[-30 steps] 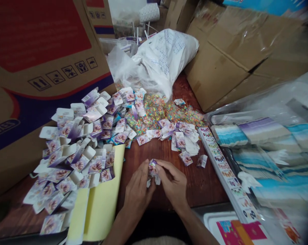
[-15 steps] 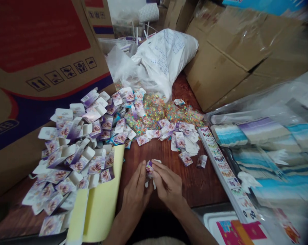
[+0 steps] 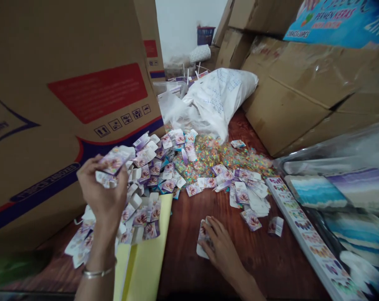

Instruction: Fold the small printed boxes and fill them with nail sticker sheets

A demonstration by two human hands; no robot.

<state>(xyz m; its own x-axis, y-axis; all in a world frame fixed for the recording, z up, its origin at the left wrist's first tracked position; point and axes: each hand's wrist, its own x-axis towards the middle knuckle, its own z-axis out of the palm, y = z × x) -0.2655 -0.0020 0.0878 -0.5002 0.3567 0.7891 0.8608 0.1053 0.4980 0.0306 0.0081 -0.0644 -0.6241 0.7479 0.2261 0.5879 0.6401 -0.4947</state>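
My left hand [image 3: 101, 188] is raised over the left side of the pile, thumb and fingers closed around a small purple-and-white printed box [image 3: 114, 162]. Lower down, at the middle of the wooden table, my right hand [image 3: 219, 246] has its fingers and thumb on a flattened small box [image 3: 202, 238], which lies on the wood partly covered by the fingers. Many folded small boxes [image 3: 139, 215] are heaped beneath and beside my left hand. A looser group of flat boxes [image 3: 250, 196] lies beyond my right hand.
Clear packets of colourful bits [image 3: 205, 154] spread in front of a white sack [image 3: 221, 92]. A yellow sheet [image 3: 148, 255] lies under the heap. Large cartons [image 3: 114, 96] wall the left, others [image 3: 296, 92] the right. A long printed strip stack [image 3: 305, 225] borders plastic-wrapped packaging.
My hands have parted. The left has moved up and left with a small box; the right has come down onto a flattened box on the table. The head view has shifted left and up.
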